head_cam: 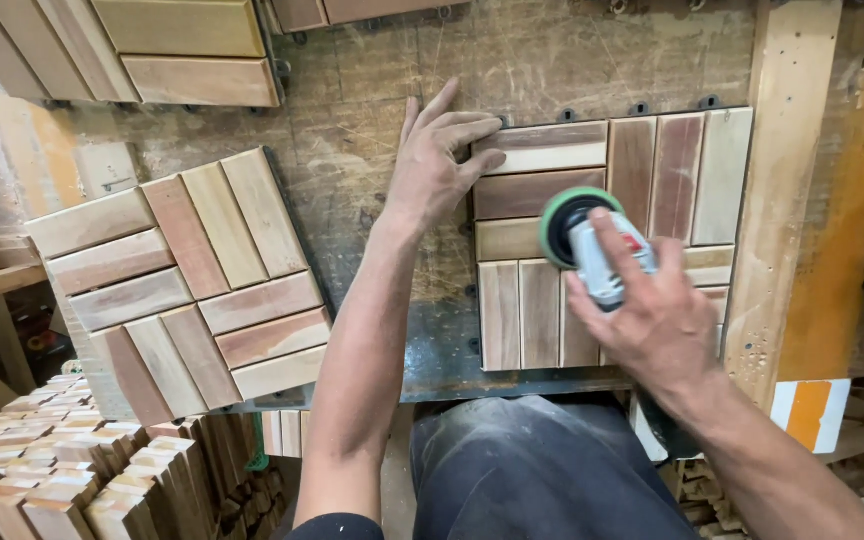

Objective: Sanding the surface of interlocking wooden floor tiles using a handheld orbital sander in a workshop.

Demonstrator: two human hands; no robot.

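Both hands are busy over one wooden tile [612, 240] made of small slats. The right hand [652, 315] is wrapped tight around a small grey sander [597, 250]. Its round green pad [564, 225] sits flat on the middle of the tile. The left hand [437, 160] holds nothing. Its fingers are spread out and it presses down on the tile's top left corner. The tile lies flat on a worn, dusty surface [372, 130]. Near the person, down and left of the tile, stands a stack of slats [62, 460]. Well to the left of the tile lies a second tile [177, 280], turned a bit. Farther off, up and left of the tile, more tiles [152, 50] rest by the edge.
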